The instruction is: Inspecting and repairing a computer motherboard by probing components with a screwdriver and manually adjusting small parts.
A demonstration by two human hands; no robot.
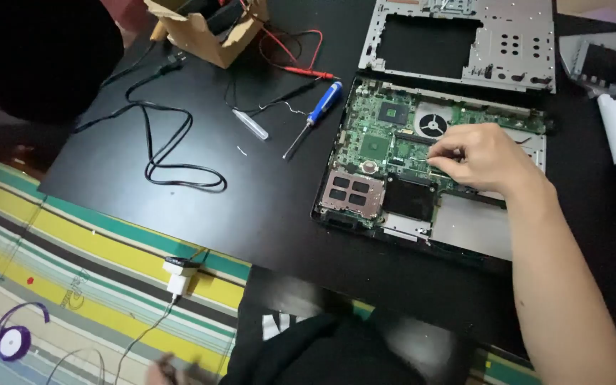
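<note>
Right hand: the right hand reaches over the opened laptop, fingertips pinched on something small and thin at the board; what it is cannot be told.
Left hand: a blurred bit at the lower edge may be it; state cannot be told.
Board: the green laptop circuit board lies bare in its black base on the black counter, beside the round fan.
Handling: likely stiff, light and fragile; best taken by its edges, not the chips.
Nearby: a blue-handled screwdriver lies left of the board; a black cable loops further left; a grey metal laptop frame lies beyond.
</note>
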